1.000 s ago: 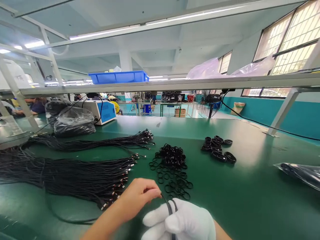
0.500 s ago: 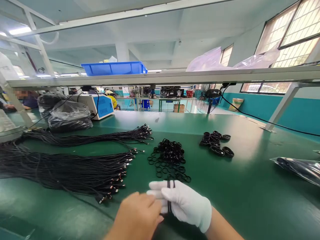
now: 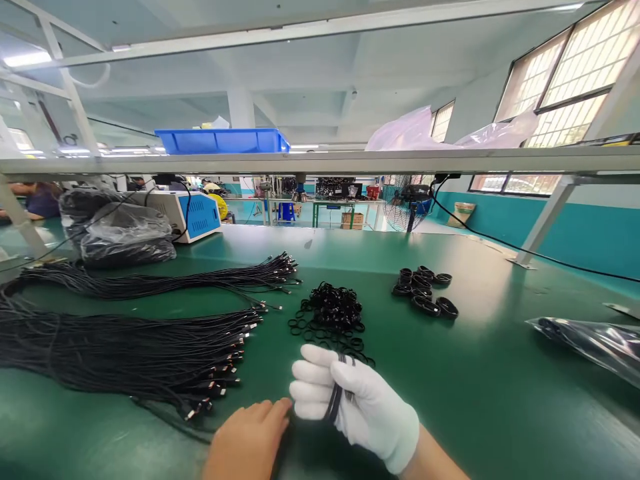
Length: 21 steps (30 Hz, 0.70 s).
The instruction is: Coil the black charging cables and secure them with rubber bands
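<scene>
My right hand (image 3: pixel 355 407), in a white glove, is turned palm up with a black cable (image 3: pixel 335 401) looped around it. Its thumb presses on the loops. Just left of it is my bare left hand (image 3: pixel 253 432), back upward and fingers curled down, apart from the glove. A length of the cable runs from the table to the left hand; the fingers' undersides are hidden. Beyond the glove lies a pile of small black rings (image 3: pixel 334 307). To the left is a large bundle of black cables (image 3: pixel 135 350) with metal plugs on their right ends.
A second cable bundle (image 3: pixel 165 280) lies farther back. Several coiled cables (image 3: pixel 425 292) sit right of the rings. A plastic-bagged item (image 3: pixel 590 340) lies at far right. A blue-and-white machine (image 3: pixel 193 217) stands back left. Overhead, a shelf (image 3: pixel 330 162) bears a blue tray (image 3: pixel 225 141).
My left hand has moved left and down, away from the gloved hand. The gloved fingers have curled more, and the cable loops on them now slant. The view has shifted slightly.
</scene>
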### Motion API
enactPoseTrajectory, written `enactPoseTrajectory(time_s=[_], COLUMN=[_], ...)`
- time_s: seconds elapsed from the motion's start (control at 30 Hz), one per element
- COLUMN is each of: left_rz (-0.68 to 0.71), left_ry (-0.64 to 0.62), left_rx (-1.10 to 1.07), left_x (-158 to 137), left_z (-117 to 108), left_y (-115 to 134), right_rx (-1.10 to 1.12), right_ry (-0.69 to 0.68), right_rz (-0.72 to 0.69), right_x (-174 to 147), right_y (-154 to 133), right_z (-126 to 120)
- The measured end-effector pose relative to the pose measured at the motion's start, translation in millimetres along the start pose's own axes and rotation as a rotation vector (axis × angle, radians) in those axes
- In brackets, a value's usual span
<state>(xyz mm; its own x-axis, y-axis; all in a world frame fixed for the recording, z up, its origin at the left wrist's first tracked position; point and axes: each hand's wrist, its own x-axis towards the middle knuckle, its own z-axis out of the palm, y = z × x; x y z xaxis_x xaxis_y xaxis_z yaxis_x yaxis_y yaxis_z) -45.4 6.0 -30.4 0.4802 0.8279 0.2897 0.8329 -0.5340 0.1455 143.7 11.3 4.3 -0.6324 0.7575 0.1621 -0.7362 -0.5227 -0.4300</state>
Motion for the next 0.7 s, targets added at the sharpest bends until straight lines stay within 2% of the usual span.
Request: enactPoseTrajectory(time_s=[0.07, 0.13, 0.23, 0.3, 0.37, 0.47, 0.53, 0.6, 0.7], left_rz=[0.088, 0.173, 0.197, 0.192, 0.153, -0.009, -0.127, -0.194, -0.239], left_ry=[0.031, 0.035, -0.008, -0.086, -0.176, -0.284, -0.36, -0.404, -0.286], left_rx=[0.152, 0.201, 0.192, 0.134, 0.01, -0.364, -0.64, -0.794, -0.807], left_x=[-10.1, -12.8, -3.9, 7.1, 18.5, 31.2, 34.9, 34.2, 25.1], left_z=[4.9, 4.4, -11.5, -32.5, -56.0, -77.5, -74.9, -61.0, -32.9], left_y=[6.2, 19.0, 36.8, 39.2, 33.3, 17.8, 10.1, 7.1, 8.5], right_rx=[-0.054, -0.166, -0.335, -0.412, -0.438, -0.377, -0.348, -0.327, -0.255], right_ry=[0.082, 0.202, 0.309, 0.275, 0.181, 0.047, -0.002, -0.033, -0.067], right_rz=[-0.073, -0.099, -0.039, 0.074, 0.219, 0.398, 0.453, 0.442, 0.358], right_x=[1.8, 1.8, -0.1, -2.5, -6.0, -11.7, -13.7, -13.0, -6.8], right_y=[-4.4, -4.3, 2.3, 8.1, 13.4, 20.8, 25.7, 29.5, 30.8], right_z=[-1.0, -4.4, -8.3, -8.6, -8.9, -13.5, -17.6, -18.8, -12.3])
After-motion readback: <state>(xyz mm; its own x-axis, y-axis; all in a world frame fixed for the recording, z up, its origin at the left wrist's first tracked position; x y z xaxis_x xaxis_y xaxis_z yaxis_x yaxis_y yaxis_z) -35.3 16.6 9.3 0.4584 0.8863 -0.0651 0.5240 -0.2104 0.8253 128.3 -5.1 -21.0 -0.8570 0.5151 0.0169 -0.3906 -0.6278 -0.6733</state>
